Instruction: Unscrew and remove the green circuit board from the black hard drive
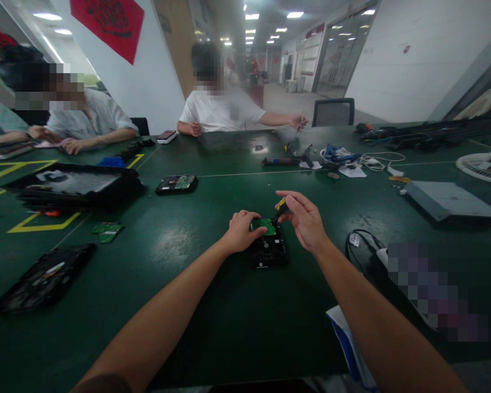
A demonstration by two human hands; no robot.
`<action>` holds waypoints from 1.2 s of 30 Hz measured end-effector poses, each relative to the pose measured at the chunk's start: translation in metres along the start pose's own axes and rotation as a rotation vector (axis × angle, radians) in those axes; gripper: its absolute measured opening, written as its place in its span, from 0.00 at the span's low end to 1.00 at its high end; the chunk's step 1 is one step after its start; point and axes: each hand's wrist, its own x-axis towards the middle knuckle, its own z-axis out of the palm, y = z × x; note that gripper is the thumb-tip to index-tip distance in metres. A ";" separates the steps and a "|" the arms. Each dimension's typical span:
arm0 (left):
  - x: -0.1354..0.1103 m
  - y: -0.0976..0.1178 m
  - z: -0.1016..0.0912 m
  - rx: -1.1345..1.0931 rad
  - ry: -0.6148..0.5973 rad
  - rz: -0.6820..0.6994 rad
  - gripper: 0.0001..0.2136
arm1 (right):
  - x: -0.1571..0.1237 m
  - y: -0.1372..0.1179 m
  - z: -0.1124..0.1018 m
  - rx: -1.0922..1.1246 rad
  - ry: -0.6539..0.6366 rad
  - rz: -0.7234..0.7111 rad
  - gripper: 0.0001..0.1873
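Hard drive (268, 255) is flat on the green table (213, 311), board side up, right between the hands. Reference centre = the drive, 12 o'clock = away from the wearer.

Left hand (242, 232): on it from 9 to 11 o'clock, thumb across the green circuit board (271, 226). Can't tell if the fingers hook the side or only press. Right hand (305, 219): at 2 o'clock, narrow pinch on a yellow-and-black screwdriver (282, 207), its shaft aimed down at the drive's far edge, about 1 o'clock. Can't see whether the tip is seated in a screw.

Handling, my read: dense for its size, stiff case, won't flex. Smooth bottom on a slick tabletop, so likely to spin or slide under torque. Board is the fragile bit: thin, small parts, a slipped tip could gouge it.

Best hold: bare case sides at 9 and 3 o'clock, thumb off the board, weight on the metal. To lift, take both long sides, not the board edge.

Second drive (177, 184) sits well apart at 10 o'clock, loose boards (107, 231) at 9.
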 end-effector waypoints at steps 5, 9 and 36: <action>0.000 -0.001 0.000 -0.001 -0.011 0.012 0.23 | 0.001 0.002 -0.001 0.055 0.008 0.008 0.10; -0.001 0.001 -0.002 -0.005 -0.011 0.010 0.23 | 0.000 0.001 -0.001 0.110 -0.032 0.049 0.16; -0.001 -0.001 -0.001 -0.007 -0.007 0.013 0.24 | -0.001 0.001 -0.002 -0.016 -0.014 0.019 0.13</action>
